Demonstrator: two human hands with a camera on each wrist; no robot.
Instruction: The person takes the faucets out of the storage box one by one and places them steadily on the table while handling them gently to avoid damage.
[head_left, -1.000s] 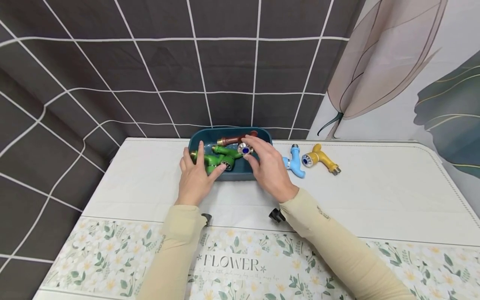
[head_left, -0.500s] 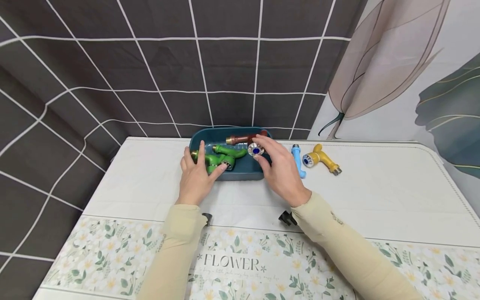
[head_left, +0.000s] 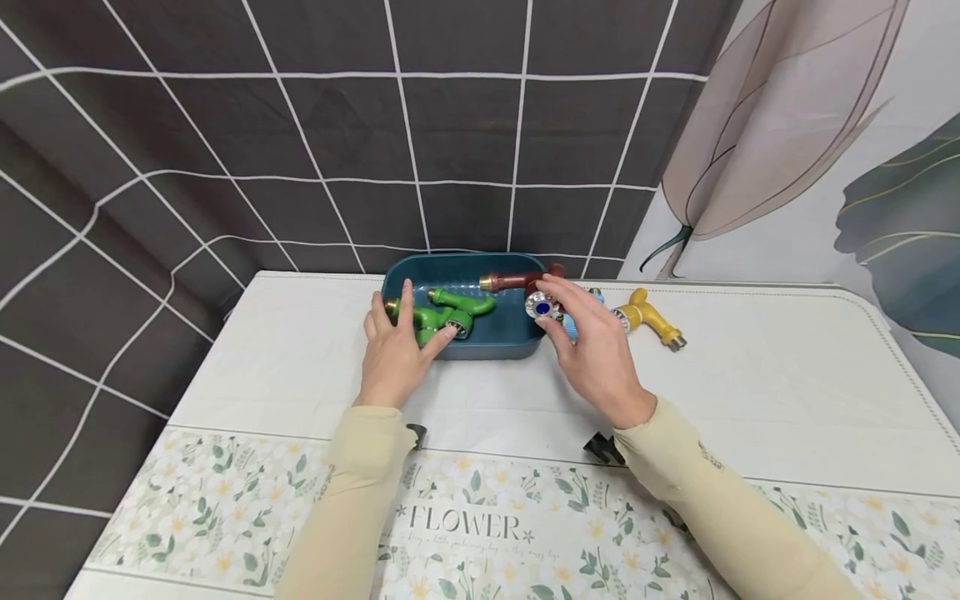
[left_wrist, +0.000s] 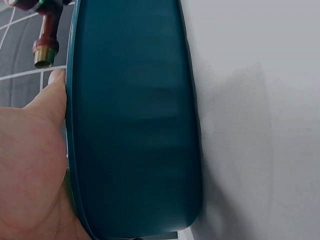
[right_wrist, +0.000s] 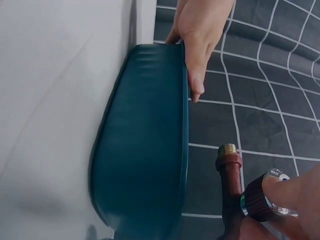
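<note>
My right hand (head_left: 596, 354) pinches a dark red faucet (head_left: 517, 282) by its round chrome-ended knob with a blue centre. The faucet is over the right end of a dark teal bin (head_left: 487, 351), its brass thread pointing left; in the right wrist view the faucet (right_wrist: 231, 175) shows above the rim. At the bin's left front corner, my left hand (head_left: 393, 358) rests with extended fingers and thumb over the rim, close to what look like two green faucets (head_left: 468, 303) inside. Its thumb (left_wrist: 52, 95) lies along the rim in the left wrist view.
Right of the bin, a light blue faucet (head_left: 572, 325) lies mostly hidden behind my right hand. A yellow faucet (head_left: 652, 321) lies farther right on the white tablecloth (head_left: 765, 375). A dark grid-patterned curtain (head_left: 465, 150) stands close behind the bin.
My right hand has moved right with the dark red faucet, away from the green ones, and now covers much of the blue faucet. The left hand has stayed in place.
</note>
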